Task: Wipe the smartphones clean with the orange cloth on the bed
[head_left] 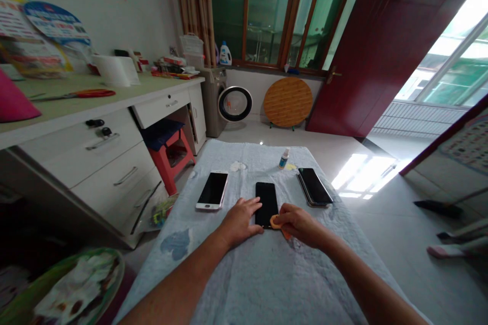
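A black smartphone point(266, 200) lies face up in the middle of the cloth-covered table point(244, 284). My left hand point(239, 221) rests along its left edge with fingers spread. In my right hand point(301, 222) is an orange cloth point(275, 221), pinched and pressed on the phone's lower right corner. To the left lies a white smartphone point(212, 191) with a dark screen. On the right, a black smartphone point(314, 186) sits on top of what looks like another phone. Behind them stands a small spray bottle point(283, 158).
At left is a white desk point(102, 147) with scissors point(91, 93) and a paper roll point(114, 70), and a red stool point(171, 155) beneath it. A waste bin point(118, 274) stands at lower left. Beyond the table are a washing machine point(213, 106) and a round wooden tabletop point(288, 102).
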Motion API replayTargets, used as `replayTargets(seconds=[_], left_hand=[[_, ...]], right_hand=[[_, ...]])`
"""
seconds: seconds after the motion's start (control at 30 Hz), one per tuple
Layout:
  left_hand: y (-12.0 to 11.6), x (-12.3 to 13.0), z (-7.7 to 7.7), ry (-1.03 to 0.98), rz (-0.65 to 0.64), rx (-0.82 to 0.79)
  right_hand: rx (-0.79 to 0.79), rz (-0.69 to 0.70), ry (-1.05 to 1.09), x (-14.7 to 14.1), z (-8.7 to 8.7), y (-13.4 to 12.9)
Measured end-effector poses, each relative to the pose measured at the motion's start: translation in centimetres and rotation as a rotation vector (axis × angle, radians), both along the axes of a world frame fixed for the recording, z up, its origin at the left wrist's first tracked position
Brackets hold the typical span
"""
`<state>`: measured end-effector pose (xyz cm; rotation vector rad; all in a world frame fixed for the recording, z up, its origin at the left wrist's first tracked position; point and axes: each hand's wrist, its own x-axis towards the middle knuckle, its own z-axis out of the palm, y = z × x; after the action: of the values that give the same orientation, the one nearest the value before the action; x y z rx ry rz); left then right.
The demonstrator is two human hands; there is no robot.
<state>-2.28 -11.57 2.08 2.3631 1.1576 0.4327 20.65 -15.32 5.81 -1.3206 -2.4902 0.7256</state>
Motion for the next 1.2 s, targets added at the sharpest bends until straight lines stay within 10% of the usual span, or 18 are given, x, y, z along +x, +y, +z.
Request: replayTargets(seconds=[0.53, 0.97, 1.2], left_hand=[[0.0, -0.1, 0.8, -0.035, -0.012, -0.059], [-0.1, -0.2, 0.3, -0.05, -0.031, 0.009], [-0.1, -0.2, 0.5, -0.061, -0.024, -0.016]], right_hand=[[0.153, -0.075, -0.039, -2.1, -1.9, 3.2], [0.268, -0.447, -0.264, -4.0, -3.0, 10.8], [0.301, -0.359, -0.239, -6.1, -3.5, 11.0]])
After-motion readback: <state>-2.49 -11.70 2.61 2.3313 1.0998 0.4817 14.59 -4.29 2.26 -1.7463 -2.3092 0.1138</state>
